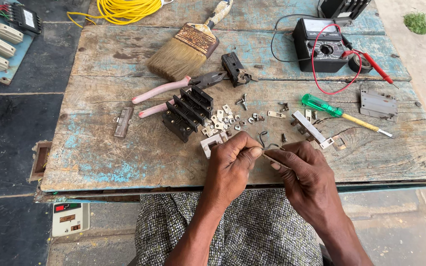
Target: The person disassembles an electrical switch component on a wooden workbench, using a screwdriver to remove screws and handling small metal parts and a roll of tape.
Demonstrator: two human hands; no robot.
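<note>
Two hands [272, 165] on bent wire [268, 146], crosswise.

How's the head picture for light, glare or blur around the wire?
Head view: soft, even daylight, only faint shadows under both hands; no glare; the wire between left hand and right hand is sharp; table edges bow slightly from wide-angle distortion.

Black multimeter [320, 45] with pale rectangular screen [320, 25], far right of table

Single head-worn view, looking steeply down and forward from above the seated person's lap. Close range: table [124, 162] fills most of frame, its far edge cropped at top.
</note>
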